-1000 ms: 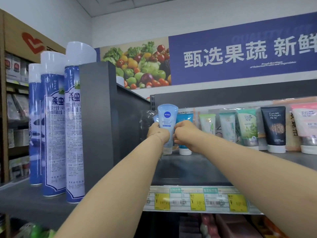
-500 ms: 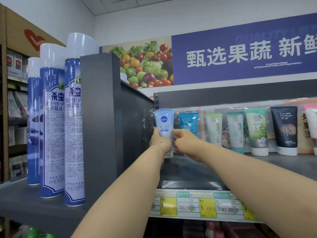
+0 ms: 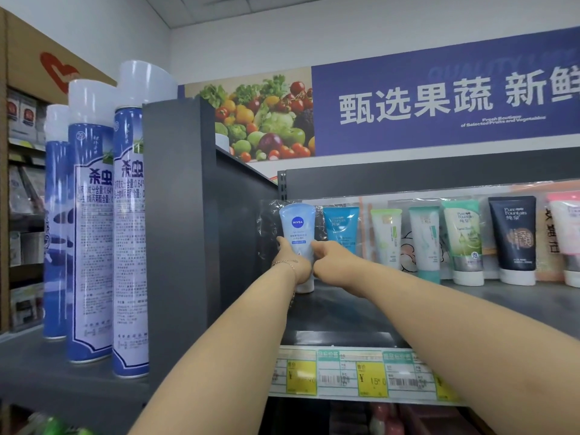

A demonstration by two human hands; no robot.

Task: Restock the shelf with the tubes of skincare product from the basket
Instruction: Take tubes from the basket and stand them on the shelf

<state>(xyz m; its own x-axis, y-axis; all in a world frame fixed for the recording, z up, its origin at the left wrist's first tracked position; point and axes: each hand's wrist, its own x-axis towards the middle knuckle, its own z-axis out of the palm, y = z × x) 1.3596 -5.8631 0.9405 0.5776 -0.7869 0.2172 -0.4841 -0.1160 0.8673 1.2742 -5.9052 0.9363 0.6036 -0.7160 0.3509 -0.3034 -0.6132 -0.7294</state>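
A pale blue Nivea tube [image 3: 297,227] stands cap-down at the far left end of the dark shelf [image 3: 345,312], against the back. My left hand [image 3: 293,262] grips its lower part from the left. My right hand [image 3: 332,260] pinches the same tube from the right with thumb and fingers. The tube's white cap rests on the shelf board. To its right stands a row of tubes: a teal one [image 3: 340,226], a green-white one [image 3: 386,237], another teal-capped one [image 3: 425,243], a green one [image 3: 463,237] and a black one [image 3: 513,233]. The basket is out of view.
A grey side panel [image 3: 175,215] bounds the shelf on the left. Beyond it stand three tall blue spray cans [image 3: 128,233] on a lower ledge. Price labels [image 3: 361,376] line the shelf's front edge. A pink tube [image 3: 568,233] sits at the right edge.
Both hands have pushed the Nivea tube farther back and slightly left on the shelf, setting its cap down on the board. The view has shifted a little.
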